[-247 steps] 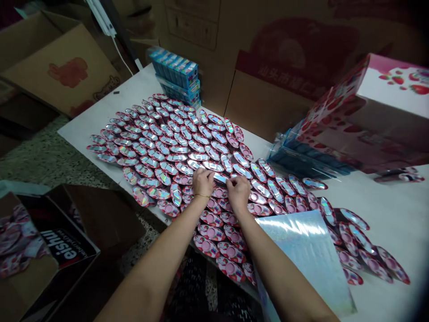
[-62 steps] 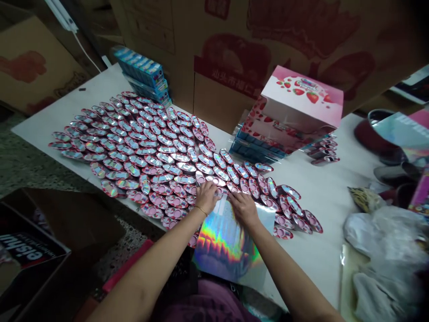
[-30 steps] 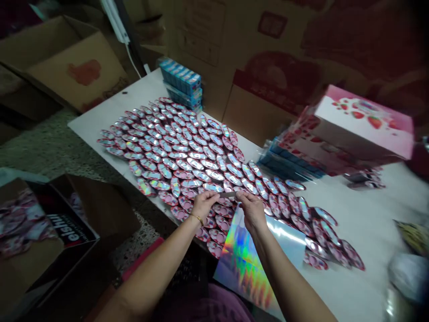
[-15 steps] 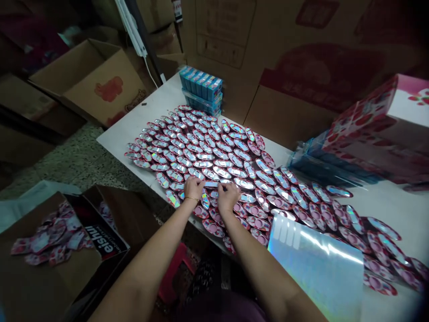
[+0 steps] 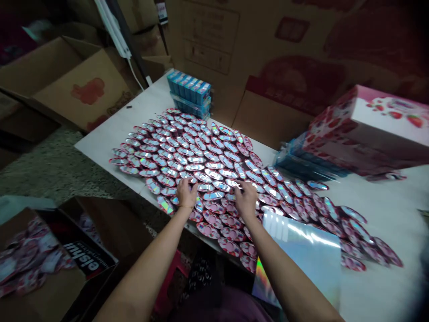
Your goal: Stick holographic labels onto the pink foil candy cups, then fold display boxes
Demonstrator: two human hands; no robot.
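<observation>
Many glossy red-and-pink oval cards (image 5: 229, 247) lie in overlapping rows on the white table (image 5: 97, 143). Most of the farther ones carry a shiny silvery strip, while several near the front edge show a pink round centre. My left hand (image 5: 186, 194) rests over the cards at the front, its fingers slightly apart. To its right, my right hand (image 5: 247, 200) hovers over or touches other cards, thumb and fingers loosely parted. Between the hands lies a card with a silvery strip (image 5: 213, 195). A holographic sheet (image 5: 301, 250) lies by my right forearm, partly under it.
Blue packaged boxes (image 5: 189, 91) are stacked at the table's back corner. A strawberry-printed box (image 5: 355, 129) stands at the right on blue packs. An open carton (image 5: 100, 264) with pink printed pieces is at lower left; another carton (image 5: 83, 89) sits behind.
My hands have moved apart and the silvery strip stretched between them is no longer held. The view has shifted, bringing the table scene leftward.
</observation>
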